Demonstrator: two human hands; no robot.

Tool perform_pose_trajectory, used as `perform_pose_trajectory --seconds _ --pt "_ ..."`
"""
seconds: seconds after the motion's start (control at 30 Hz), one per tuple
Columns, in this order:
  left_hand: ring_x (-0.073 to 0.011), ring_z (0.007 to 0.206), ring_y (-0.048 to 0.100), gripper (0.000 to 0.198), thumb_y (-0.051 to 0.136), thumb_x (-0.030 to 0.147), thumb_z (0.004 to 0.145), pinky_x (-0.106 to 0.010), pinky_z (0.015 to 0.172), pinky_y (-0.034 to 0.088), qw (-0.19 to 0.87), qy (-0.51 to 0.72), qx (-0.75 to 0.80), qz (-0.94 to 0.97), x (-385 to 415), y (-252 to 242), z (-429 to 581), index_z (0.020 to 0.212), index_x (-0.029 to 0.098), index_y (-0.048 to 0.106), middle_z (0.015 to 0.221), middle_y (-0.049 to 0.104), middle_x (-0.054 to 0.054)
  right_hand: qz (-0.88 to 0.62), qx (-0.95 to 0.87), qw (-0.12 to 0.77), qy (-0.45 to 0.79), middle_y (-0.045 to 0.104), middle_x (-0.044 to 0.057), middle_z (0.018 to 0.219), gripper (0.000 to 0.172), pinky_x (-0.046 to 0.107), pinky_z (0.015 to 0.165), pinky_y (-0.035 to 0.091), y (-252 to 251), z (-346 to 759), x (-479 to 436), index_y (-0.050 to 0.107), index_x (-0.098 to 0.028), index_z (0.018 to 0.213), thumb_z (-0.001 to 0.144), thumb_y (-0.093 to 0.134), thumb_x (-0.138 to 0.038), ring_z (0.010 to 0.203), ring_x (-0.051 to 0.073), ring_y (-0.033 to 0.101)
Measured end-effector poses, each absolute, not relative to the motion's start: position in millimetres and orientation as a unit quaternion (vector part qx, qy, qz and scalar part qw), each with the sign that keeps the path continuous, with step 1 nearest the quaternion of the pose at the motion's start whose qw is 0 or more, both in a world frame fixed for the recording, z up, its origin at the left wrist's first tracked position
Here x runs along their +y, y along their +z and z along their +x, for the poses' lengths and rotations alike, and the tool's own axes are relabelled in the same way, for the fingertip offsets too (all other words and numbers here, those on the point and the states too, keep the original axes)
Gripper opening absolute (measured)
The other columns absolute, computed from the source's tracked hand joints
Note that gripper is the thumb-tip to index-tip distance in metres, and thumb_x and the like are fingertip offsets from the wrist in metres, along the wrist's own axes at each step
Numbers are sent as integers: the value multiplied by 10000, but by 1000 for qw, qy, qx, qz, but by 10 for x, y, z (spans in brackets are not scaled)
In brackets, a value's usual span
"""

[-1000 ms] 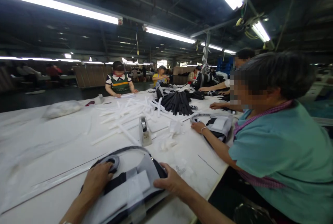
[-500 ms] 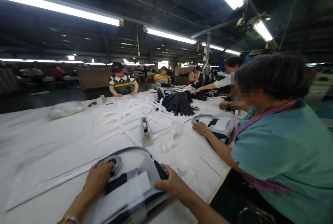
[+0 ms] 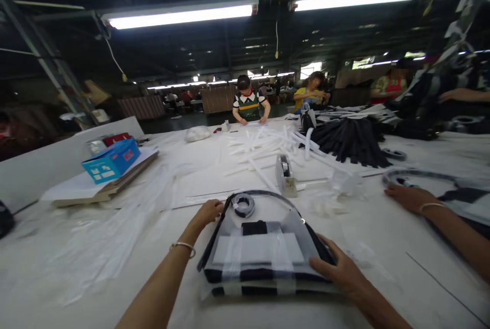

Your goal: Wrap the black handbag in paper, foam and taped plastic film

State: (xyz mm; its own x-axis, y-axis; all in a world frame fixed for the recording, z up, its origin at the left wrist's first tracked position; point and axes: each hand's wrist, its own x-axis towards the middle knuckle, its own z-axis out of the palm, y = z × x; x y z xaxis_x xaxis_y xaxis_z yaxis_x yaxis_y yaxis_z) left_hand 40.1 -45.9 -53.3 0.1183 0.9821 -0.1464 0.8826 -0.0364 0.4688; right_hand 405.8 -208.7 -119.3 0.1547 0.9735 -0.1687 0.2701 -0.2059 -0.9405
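Note:
A grey and black bag-like bundle (image 3: 291,217) lies on the white table in front of me, with clear tape over a white pad (image 3: 258,249). Its dark strap arches along the far side, around a small grey coil (image 3: 243,205). My left hand (image 3: 210,212) touches the strap at the bundle's left edge, fingers bent around it. On the right side, my right hand (image 3: 337,262) grips the bundle's edge between thumb and fingers. A tape dispenser (image 3: 286,176) stands just beyond the strap.
White strips (image 3: 264,148) and fanned black strips (image 3: 350,140) lie farther back. A blue box (image 3: 112,160) rests on stacked boards at the left. At the right, another person's hand (image 3: 413,199) holds a similar bundle. People stand across the table.
The view has swung left. The bundle now sits squarer before me, and my left hand has gone from the grey coil to the strap's left side. My right hand stays on the right edge.

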Motion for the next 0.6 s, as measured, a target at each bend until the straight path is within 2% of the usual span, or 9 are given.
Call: perform_pose_trajectory --seconds 0.07,0.13,0.2,0.27,0.37,0.43,0.5,0.6 --pt "-203 841 663 249 471 281 839 -300 747 490 262 119 629 722 -572 -613 440 895 156 680 898 735 -58 -659 -479 397 423 674 139 1216 914 423 985 498 -1248 4042 -2238 489 -130 1384 615 669 -591 1161 361 604" --pt "-222 952 652 270 484 265 801 -303 836 472 276 133 610 731 -680 -675 480 935 163 695 1004 738 -73 -672 -480 376 421 650 157 1257 947 401 980 506 -1334 4105 -2413 466 -114 1407 629 651 -623 1190 366 586" --pt "-231 995 647 303 491 262 778 -305 878 461 290 141 601 731 -761 -704 496 972 165 702 1051 736 -83 -668 -512 342 419 614 153 1316 927 389 999 498 -1360 4268 -2559 489 -130 1401 654 623 -663 1240 367 549" --pt "-236 989 655 328 501 289 770 -307 874 468 304 146 599 727 -802 -708 490 997 167 704 1056 738 -84 -662 -558 288 408 609 121 1333 814 381 981 512 -1233 4480 -2610 587 -194 1327 684 592 -694 1242 362 549" --pt "-240 1006 654 373 514 363 783 -308 885 469 310 159 600 720 -798 -703 479 1042 167 697 1095 729 -84 -686 -608 206 342 677 99 1226 612 370 884 556 -748 4624 -2413 693 -272 1182 740 584 -681 1088 329 651" --pt "-243 991 657 385 536 392 775 -311 878 468 307 167 604 716 -776 -714 491 1039 166 703 1077 734 -84 -677 -656 214 256 706 90 1140 476 358 848 552 -387 4465 -2104 708 -279 1128 833 539 -613 984 278 680" --pt "-244 956 663 370 565 384 754 -311 848 470 302 174 613 709 -757 -745 519 1016 167 712 1025 744 -82 -585 -753 236 187 707 69 1093 316 324 872 523 -156 4117 -1703 716 -265 1047 915 514 -469 978 224 662" --pt "-221 887 670 312 568 335 747 -295 789 467 296 185 631 693 -743 -816 564 974 182 718 948 752 -61 -421 -876 224 77 703 64 1036 228 301 876 493 -145 3486 -1069 703 -228 1033 938 495 -220 971 186 631"
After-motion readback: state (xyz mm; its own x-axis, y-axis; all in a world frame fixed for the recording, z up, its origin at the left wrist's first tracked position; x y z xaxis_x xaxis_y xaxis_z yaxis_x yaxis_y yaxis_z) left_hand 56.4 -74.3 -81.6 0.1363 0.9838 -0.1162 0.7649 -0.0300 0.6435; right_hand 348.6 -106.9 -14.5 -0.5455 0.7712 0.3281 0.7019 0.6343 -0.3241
